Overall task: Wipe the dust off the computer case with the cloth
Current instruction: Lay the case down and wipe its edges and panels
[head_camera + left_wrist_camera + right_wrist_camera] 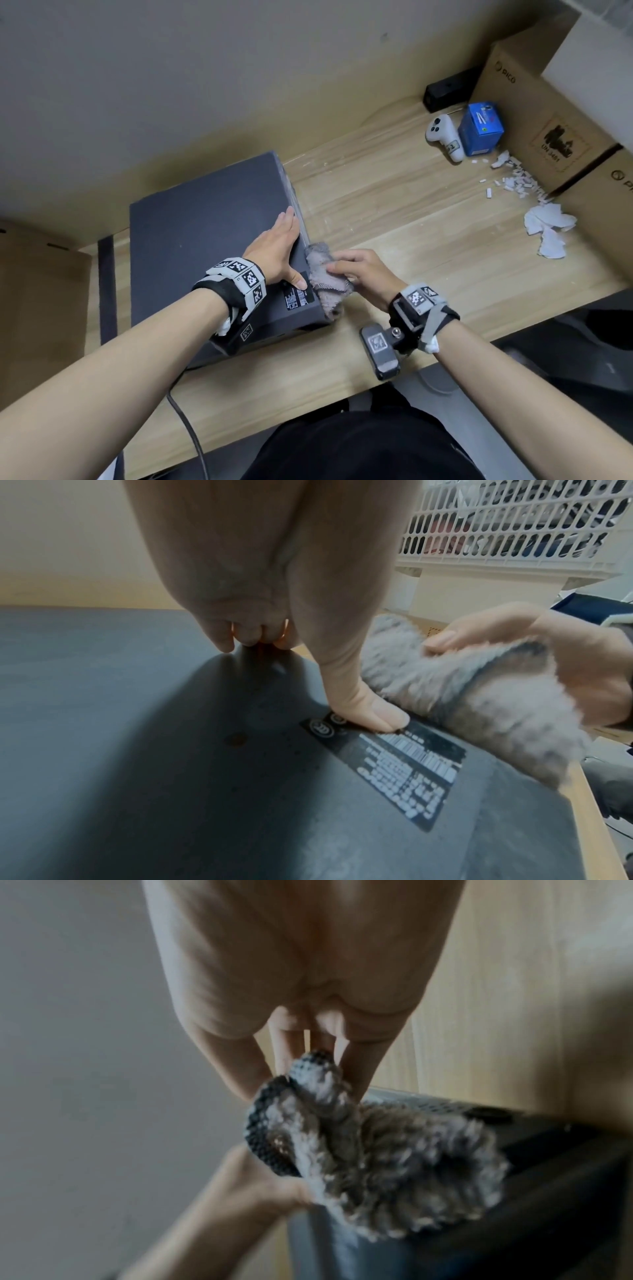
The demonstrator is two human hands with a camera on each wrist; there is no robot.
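A dark grey computer case (205, 246) lies flat on the wooden desk (411, 246). My left hand (277, 243) rests flat on its top near the right edge, fingers straight, the thumb (373, 712) pressing beside a black label (400, 772). My right hand (359, 270) grips a fluffy grey cloth (325, 277) and holds it against the case's right side edge. The left wrist view shows the cloth (462, 702) bunched under the right hand's fingers. Seen from the right wrist, the cloth (369, 1164) covers the case (531, 1191) edge, pinched by my fingers (291, 1053).
At the back right stand cardboard boxes (534, 113), a blue box (481, 128), a white controller (443, 137), a black block (448, 87) and torn white paper scraps (544, 222). A black cable (186, 425) hangs off the desk's front edge. A white basket (514, 528) is behind.
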